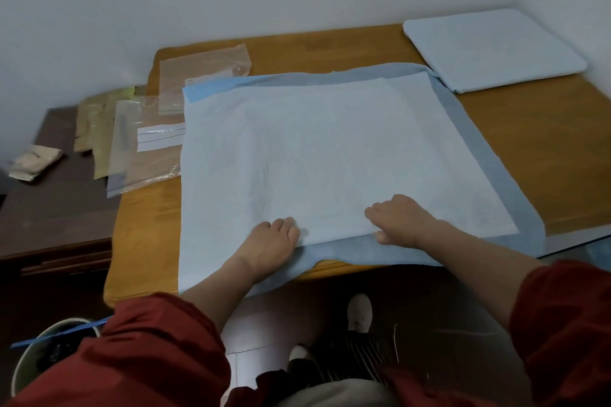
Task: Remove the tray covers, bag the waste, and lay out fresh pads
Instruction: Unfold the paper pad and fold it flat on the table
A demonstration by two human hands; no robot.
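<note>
Pad lies unfolded on the table, long axis left to right, extending forward from both grips; left grip and right grip rest on its near edge, fingers bent; pinching or pressing cannot be determined

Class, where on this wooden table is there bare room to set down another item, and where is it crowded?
The table is bare right of the spread pad, in front of the folded pad; along the far edge behind the spread pad; and at the near-left corner. The left edge is crowded with overlapping plastic bags.
</note>
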